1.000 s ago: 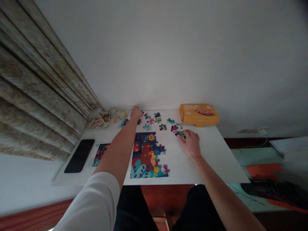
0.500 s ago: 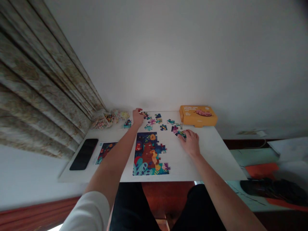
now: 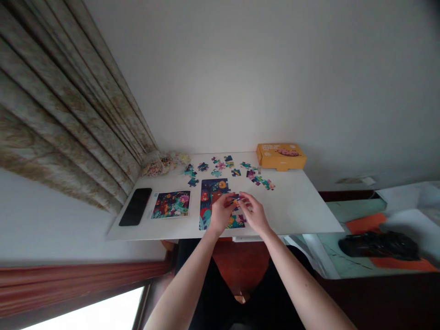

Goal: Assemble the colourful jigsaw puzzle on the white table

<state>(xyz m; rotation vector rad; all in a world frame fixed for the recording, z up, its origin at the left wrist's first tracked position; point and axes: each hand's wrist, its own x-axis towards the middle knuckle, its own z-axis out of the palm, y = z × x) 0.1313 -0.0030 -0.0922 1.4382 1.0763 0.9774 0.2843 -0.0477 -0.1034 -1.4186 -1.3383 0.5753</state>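
The left hand (image 3: 222,213) and right hand (image 3: 254,213) meet over the right side of the partly built puzzle (image 3: 207,193) on the near desk (image 3: 292,208), fingers curled, almost closed, around a small piece (image 3: 236,200); which grips it, I cannot tell. Loose pieces (image 3: 236,173) lie beyond, a reference picture (image 3: 171,205) left.

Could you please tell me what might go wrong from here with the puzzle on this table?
The left hand covers part of the joined puzzle and the right hand is at its right side, so a bump might loosen its pieces. The puzzle also lies close to the front edge of the white table, so a pull that way could slide part of it over.
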